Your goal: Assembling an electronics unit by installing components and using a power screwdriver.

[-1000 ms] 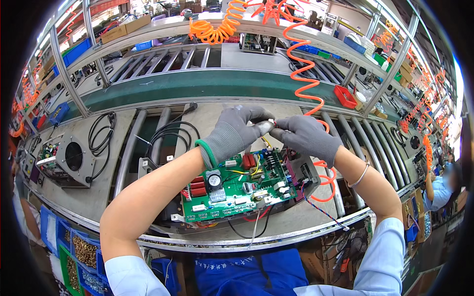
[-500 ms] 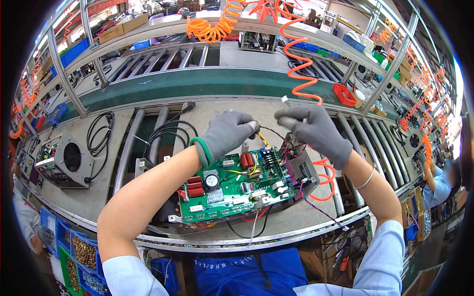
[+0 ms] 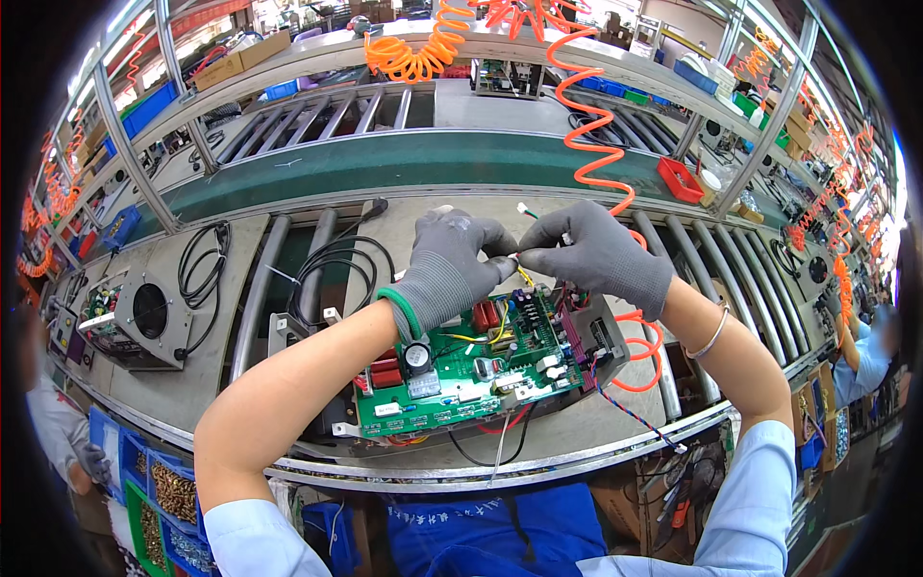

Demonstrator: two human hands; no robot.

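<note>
Both of my hands wear grey knitted gloves and meet above the far edge of a green circuit board. The board is fixed on a metal chassis and carries red components, a round black-topped part and several connectors. My left hand pinches the wires, a thin bundle with yellow in it, that rise from the board's far side. Fingertips of my right hand press together at the same spot, on the wires too, as far as I can see. A small white connector sticks up just beyond the right fingers.
An orange coiled hose hangs down behind my right hand. At left stands a metal unit with a fan, near a black power cable. Rollers lie right; a green belt crosses behind. Co-workers are at both edges.
My right hand has come down and left to meet the left hand at the wires. The left hand has shifted slightly right. The view has shifted slightly.
</note>
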